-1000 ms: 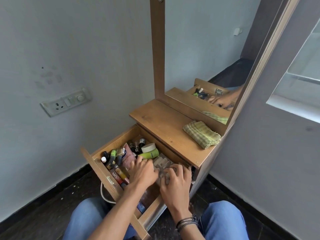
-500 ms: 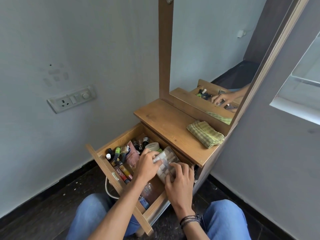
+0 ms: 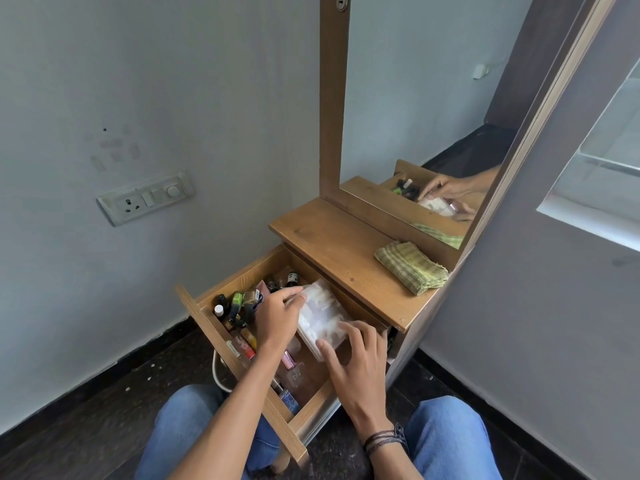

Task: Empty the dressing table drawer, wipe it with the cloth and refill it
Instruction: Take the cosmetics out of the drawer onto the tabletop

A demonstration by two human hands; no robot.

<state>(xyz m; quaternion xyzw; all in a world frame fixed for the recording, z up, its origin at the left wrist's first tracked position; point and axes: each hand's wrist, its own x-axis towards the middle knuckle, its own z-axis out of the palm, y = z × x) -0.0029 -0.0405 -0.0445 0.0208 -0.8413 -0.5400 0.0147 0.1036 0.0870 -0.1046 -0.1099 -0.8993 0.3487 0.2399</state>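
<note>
Emptying stage. The clear plastic case is held tilted between both hands over the open drawer. The left hand pinches its far corner, and the right hand curls round its near end. It is best lifted level, clear of the bottles left of the left hand. The cloth lies beyond the right hand, on the tabletop.

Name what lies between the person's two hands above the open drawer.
A clear plastic case, held by the left hand and right hand, in the head view.
</note>
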